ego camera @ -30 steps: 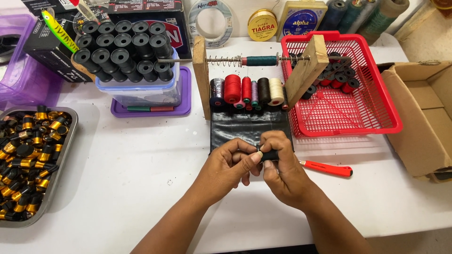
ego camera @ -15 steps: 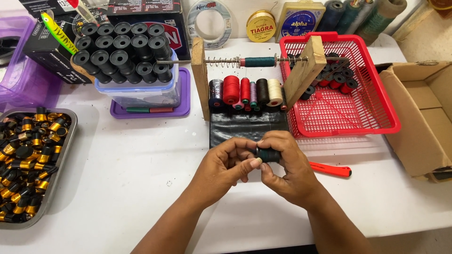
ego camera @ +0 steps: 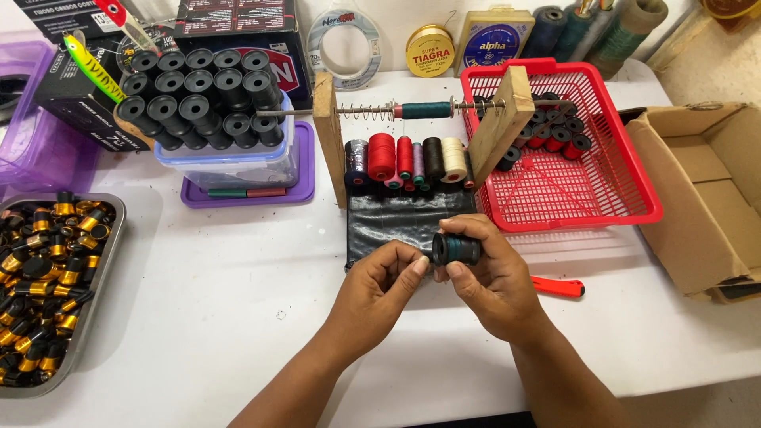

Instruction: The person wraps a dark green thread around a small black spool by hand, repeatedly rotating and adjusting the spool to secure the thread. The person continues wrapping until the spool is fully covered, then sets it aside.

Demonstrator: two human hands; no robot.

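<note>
- While a metal tray (ego camera: pixel 111 238) of black-and-gold spools is sitting far left, the left hand (ego camera: pixel 379 284) is curling, fingertips pinching at the bobbin's end.
- The dark teal-wound bobbin (ego camera: pixel 456 249) is lying sideways above the black mat (ego camera: pixel 396 222).
- The right hand (ego camera: pixel 495 279) is gripping it, with the red basket (ego camera: pixel 634 190) standing beyond.

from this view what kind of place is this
Likely a small thread-winding workbench: a wooden winding jig, thread spools, a red basket of bobbins, and the right hand holding a dark bobbin.
</note>
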